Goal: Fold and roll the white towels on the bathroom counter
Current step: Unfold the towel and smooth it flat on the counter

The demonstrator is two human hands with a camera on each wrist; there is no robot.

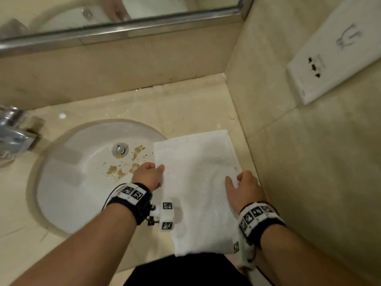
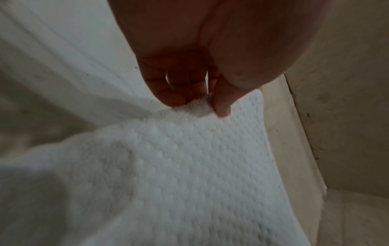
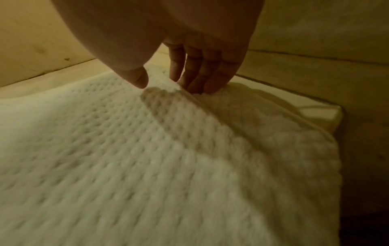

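A beige stone desk point(image 1: 185, 108) was seen below a mirror point(image 1: 123, 15), a stained sink point(image 1: 86, 174) at centre left, a wall socket point(image 1: 321, 65) at upper right. The white towel point(image 1: 198, 182) lay at lower centre, its long axis running up-frame. The left hand point(image 1: 147, 174) pinched its left edge; the right hand point(image 1: 244, 188) gripped its right edge.

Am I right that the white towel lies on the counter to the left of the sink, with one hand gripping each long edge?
Not quite: the white towel lies to the right of the sink, against the side wall, as the head view shows. The rest holds: the left hand pinches its left edge and the right hand holds its right edge.
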